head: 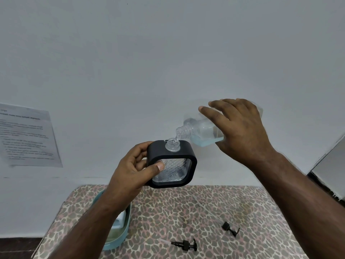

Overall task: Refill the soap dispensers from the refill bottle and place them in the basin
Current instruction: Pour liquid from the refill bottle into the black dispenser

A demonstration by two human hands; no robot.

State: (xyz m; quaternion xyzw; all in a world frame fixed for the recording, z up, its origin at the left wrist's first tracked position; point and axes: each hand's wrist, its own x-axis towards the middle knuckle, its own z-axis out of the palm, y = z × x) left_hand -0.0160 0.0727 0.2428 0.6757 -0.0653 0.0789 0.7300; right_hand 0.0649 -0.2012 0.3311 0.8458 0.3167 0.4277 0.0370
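My left hand (133,171) grips a square soap dispenser (172,165) with a black frame and a clear patterned front, held up above the table with its open neck upward. My right hand (240,128) holds the clear refill bottle (201,131) tilted down to the left, pale blue liquid inside. A thin clear stream runs from its mouth into the dispenser's neck. A light blue basin (121,238) sits on the table at the left, mostly hidden by my left forearm. Two black pump heads (186,244) (230,228) lie on the table.
The table wears a leopard-print cloth (186,212) and stands against a pale wall. A printed paper (28,135) hangs on the wall at the left. A dark-edged panel (328,163) leans at the right edge. Something white lies inside the basin.
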